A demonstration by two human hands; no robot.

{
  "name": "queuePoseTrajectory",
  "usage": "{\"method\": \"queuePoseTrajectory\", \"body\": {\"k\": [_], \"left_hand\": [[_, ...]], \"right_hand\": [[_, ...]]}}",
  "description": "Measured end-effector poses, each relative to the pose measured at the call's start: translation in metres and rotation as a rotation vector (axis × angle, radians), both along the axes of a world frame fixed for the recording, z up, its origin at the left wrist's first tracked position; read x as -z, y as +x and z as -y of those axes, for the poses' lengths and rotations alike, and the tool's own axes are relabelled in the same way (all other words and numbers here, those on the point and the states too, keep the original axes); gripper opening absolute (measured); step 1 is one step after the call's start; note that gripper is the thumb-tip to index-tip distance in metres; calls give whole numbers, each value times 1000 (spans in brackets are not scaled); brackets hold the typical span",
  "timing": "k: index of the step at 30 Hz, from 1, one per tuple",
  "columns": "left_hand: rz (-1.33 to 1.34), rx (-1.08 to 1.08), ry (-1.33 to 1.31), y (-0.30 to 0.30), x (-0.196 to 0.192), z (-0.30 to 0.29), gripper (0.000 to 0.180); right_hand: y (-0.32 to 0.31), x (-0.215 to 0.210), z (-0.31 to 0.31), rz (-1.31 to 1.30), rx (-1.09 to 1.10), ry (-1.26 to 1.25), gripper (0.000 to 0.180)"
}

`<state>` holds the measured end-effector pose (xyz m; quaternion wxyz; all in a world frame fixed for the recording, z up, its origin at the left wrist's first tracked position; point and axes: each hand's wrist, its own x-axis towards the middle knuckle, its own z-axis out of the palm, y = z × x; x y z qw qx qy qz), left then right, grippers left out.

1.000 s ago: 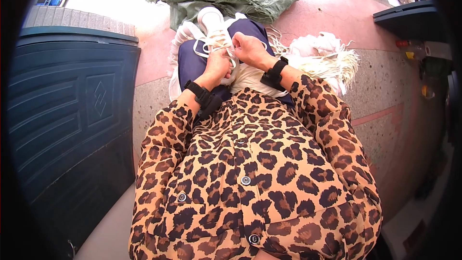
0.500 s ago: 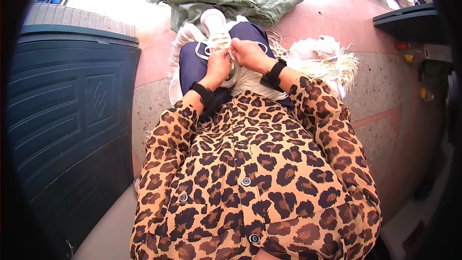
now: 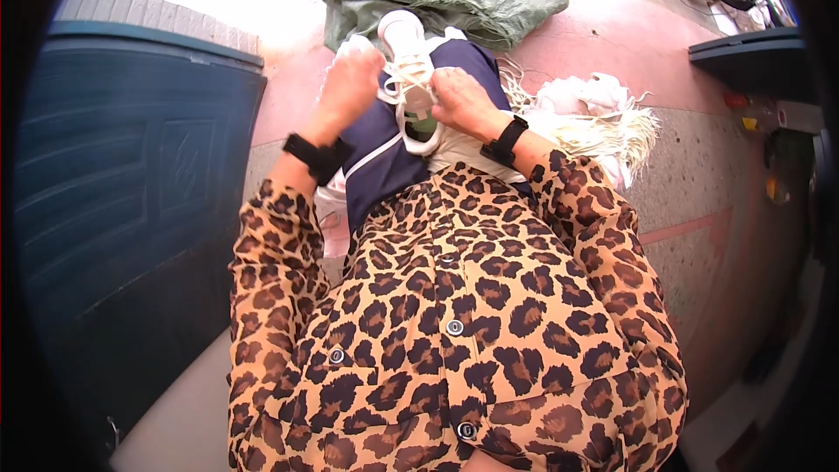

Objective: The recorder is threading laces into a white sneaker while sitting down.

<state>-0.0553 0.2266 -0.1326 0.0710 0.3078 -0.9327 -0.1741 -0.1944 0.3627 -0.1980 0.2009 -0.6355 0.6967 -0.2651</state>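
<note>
Lengthwise, the white sneaker [image 3: 411, 79] lies on the navy lap, toe away from the body; both hands, left hand [image 3: 350, 83] and right hand [image 3: 461, 100], flank it, pinching its white laces [image 3: 406, 80].

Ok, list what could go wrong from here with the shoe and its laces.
1. The white shoe rests on the raised knee with only the laces pinched, so it might roll off onto the floor.
2. The left hand and right hand pull the white laces apart; uneven tension could leave them lopsided.
3. The fringed white cloth beside the leg could snag.
</note>
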Motion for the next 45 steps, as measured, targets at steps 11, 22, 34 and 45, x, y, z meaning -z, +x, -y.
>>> {"method": "queuePoseTrajectory", "body": {"k": [11, 22, 34, 45], "left_hand": [[-276, -98, 165, -48, 14, 32, 18], [248, -473, 158, 164, 129, 77, 31], [538, -727, 242, 204, 162, -24, 25], [88, -1072, -46, 272, 108, 6, 17]], "right_hand": [[0, 9, -3, -79, -44, -306, 26], [-50, -13, -65, 41, 65, -38, 6], [-5, -21, -58, -188, -254, 99, 13], [-17, -7, -43, 154, -154, 147, 10]]}}
